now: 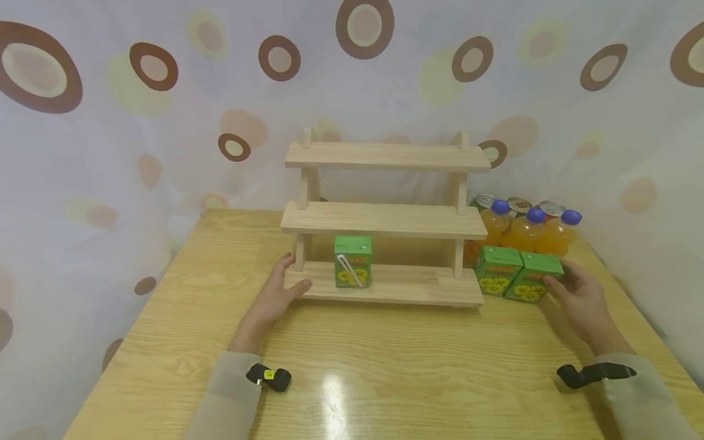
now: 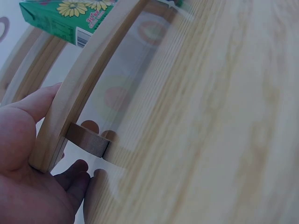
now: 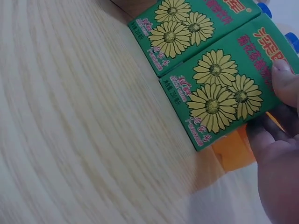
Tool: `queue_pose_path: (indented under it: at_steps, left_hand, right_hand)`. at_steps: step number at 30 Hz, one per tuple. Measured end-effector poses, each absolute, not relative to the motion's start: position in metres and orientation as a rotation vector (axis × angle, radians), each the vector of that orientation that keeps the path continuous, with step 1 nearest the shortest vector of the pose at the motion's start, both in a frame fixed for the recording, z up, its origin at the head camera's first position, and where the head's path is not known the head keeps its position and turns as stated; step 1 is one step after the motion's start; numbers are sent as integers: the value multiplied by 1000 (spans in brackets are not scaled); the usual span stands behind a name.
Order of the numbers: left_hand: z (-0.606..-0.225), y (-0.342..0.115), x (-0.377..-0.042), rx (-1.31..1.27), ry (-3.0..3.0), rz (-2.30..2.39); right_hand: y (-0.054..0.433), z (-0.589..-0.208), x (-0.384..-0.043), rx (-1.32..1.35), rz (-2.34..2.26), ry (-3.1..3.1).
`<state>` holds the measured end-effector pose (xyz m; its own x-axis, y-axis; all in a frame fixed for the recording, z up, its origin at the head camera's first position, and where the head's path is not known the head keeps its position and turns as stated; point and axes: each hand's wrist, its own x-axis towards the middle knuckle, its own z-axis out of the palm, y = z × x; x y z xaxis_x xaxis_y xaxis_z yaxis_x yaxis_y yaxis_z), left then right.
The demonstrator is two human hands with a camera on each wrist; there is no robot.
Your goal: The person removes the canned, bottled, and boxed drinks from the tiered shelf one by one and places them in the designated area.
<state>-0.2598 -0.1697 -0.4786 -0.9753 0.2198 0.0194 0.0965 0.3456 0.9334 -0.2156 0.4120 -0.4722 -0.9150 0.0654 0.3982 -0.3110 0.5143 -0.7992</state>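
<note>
A three-tier wooden shelf (image 1: 385, 219) stands on the table. My left hand (image 1: 275, 293) grips the left end of its bottom board (image 2: 70, 100), thumb on top and fingers beneath. On that board a green drink carton (image 1: 353, 263) with a white straw on its front stands upright, left of the middle. At the shelf's right my right hand (image 1: 582, 302) holds the right one of two green cartons, thumb on the front of this drink carton (image 3: 219, 93) and fingers round its side. The other drink carton (image 3: 180, 30) stands right beside it, flowers facing front.
Behind the two cartons stand several bottles of orange drink (image 1: 525, 229) with blue caps, and behind those several cans (image 1: 519, 206). The wooden table (image 1: 385, 366) stretches out in front of the shelf. A patterned cloth (image 1: 165, 122) hangs at the back and sides.
</note>
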Motion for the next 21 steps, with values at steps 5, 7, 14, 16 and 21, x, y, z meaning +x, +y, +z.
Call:
queue_pose_path:
  at_steps: [5,7,14,16,21]
  left_hand:
    - [-478,-171,-260,298,2512,1687]
    - [-478,-171,-260,292,2514,1685]
    - [-476,-171,-261,293,2504,1693]
    - [-476,-171,-261,288,2506,1690]
    - [-477,-170,-261,282,2497,1705]
  right_hand:
    - [423,-468,-208,147,1370,-2396]
    - [427,-464,-202,133,1449,-2313]
    - [420,-443,-182,190,1758,-2000]
    - [411,-437,-178,227,1820,-1939]
    - [380,-424,-176,422,1913,-1804]
